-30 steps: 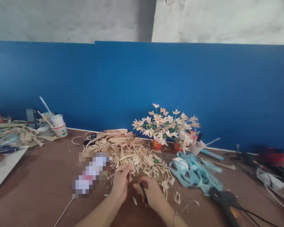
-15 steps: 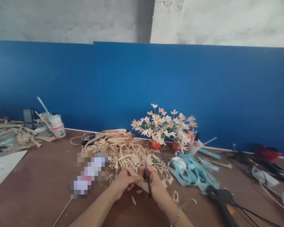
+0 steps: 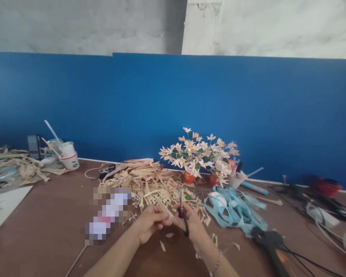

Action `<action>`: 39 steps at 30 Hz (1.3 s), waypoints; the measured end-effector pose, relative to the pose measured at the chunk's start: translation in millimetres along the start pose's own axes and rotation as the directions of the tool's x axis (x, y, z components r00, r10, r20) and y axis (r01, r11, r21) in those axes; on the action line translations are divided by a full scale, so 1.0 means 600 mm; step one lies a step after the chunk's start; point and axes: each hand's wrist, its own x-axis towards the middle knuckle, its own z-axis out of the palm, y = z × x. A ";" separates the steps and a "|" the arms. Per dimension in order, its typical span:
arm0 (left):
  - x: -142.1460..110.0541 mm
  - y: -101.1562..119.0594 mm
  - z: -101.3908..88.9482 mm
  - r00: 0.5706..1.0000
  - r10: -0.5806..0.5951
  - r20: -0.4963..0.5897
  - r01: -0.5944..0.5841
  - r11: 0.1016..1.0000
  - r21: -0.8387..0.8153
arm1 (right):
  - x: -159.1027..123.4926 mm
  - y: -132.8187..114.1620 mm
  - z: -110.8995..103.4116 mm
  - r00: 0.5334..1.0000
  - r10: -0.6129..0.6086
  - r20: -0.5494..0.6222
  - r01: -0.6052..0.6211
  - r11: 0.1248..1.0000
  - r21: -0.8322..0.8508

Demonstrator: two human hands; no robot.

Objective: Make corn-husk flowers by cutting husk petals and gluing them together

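Observation:
My left hand (image 3: pixel 150 223) is closed, its thumb and fingers pinching a pale strip of dried husk (image 3: pixel 166 211). Close beside it, my right hand (image 3: pixel 192 227) grips a pair of black-handled scissors (image 3: pixel 185 222), whose blades point up and away from me. The thumb and finger of that hand also seem to touch the strip's near end, right by my left fingertips. Two leaf-shaped cut pieces (image 3: pixel 162 246) lie on the table below my hands. Beyond my fingers spreads a heap of dried husk strips and scraps (image 3: pixel 147 186).
Behind the heap stand pale artificial flowers (image 3: pixel 196 148) in red pots (image 3: pixel 189 176). Tangled blue ribbon (image 3: pixel 233 211) and a black glue gun (image 3: pixel 269 242) lie to the right, with cables behind. A pixelated object with a cord (image 3: pixel 108 215) lies left, and a white cup (image 3: pixel 70 161) stands farther back.
My hands have come together at the husk strip, and the scissors have swung to point more upright. Another cut piece now lies under my fingers. The view has shifted slightly.

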 end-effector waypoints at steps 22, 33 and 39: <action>-0.003 0.016 0.011 0.859 0.422 -0.290 -0.338 0.893 0.298 | -0.003 0.000 0.006 0.987 0.114 0.115 -0.091 0.978 -0.188; -0.005 0.026 0.014 0.803 0.469 -0.367 -0.388 0.880 0.276 | -0.018 0.002 0.032 0.958 0.212 0.192 -0.167 0.960 -0.224; -0.007 0.025 0.015 0.811 0.459 -0.362 -0.379 0.884 0.273 | -0.016 0.007 0.029 0.966 0.196 0.169 -0.156 0.962 -0.223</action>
